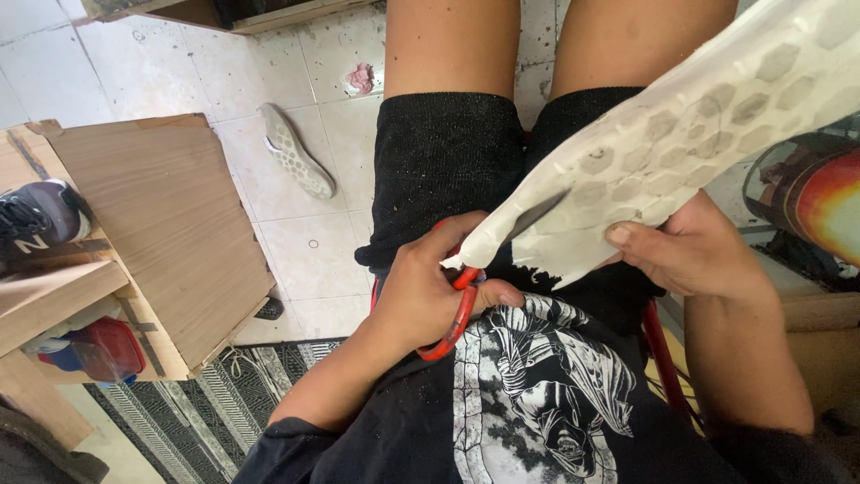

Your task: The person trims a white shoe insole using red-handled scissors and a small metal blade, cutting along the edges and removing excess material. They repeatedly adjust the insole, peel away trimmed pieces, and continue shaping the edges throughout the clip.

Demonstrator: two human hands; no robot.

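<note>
My left hand (430,287) grips red-handled scissors (457,309), fingers through the loops. The dark blades (537,213) are biting into the near edge of a white shoe sole (681,125) with a hexagon tread pattern. My right hand (694,251) holds that sole from underneath, thumb on its lower edge, keeping it tilted up to the right above my lap. I am sitting, in black shorts and a black printed shirt.
A second white sole (296,151) lies on the tiled floor ahead. A wooden board (170,224) leans over a low shelf at left, with a dark sneaker (40,215) and a red container (103,350). A striped mat (224,394) lies below. A colourful round object (815,193) sits at right.
</note>
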